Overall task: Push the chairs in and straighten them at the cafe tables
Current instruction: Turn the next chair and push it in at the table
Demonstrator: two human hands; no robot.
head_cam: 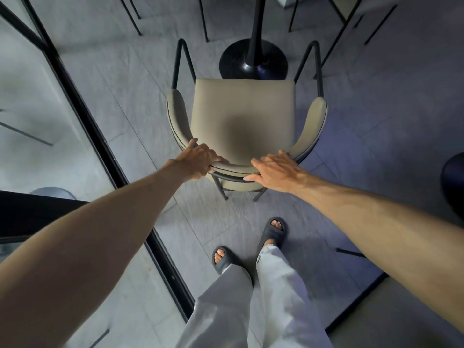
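**Both hands on the back of a beige armchair facing a pedestal base**

A beige padded chair (242, 114) with a thin black metal frame stands on the grey tiled floor (125, 96), around the middle of the view. Its seat's front edge points at the black round pedestal base (233, 64) of a counter whose top is out of view. The front edge of the seat overlaps the near rim of that base in the picture, and the two front legs stand on either side of it.

The curved backrest (233, 168) is nearest the person. The left hand (200, 160) grips its left part, with fingers wrapped over the padded top and curled down the outer side. The right hand (275, 170) holds its right part, with fingers laid over the top and the thumb (248, 177) lying along the black rail beneath. Both arms are stretched forward.

Below the chair, two feet in dark slippers (273, 232) stand on the floor, the right one ahead of the left, under light trousers (276, 297).

A glass wall with a black frame (82, 114) runs along the floor's left side. Thin black legs (130, 16) of other furniture show along the far edge. A dark rounded shape (453, 182) sits at the right edge; what it is cannot be told.
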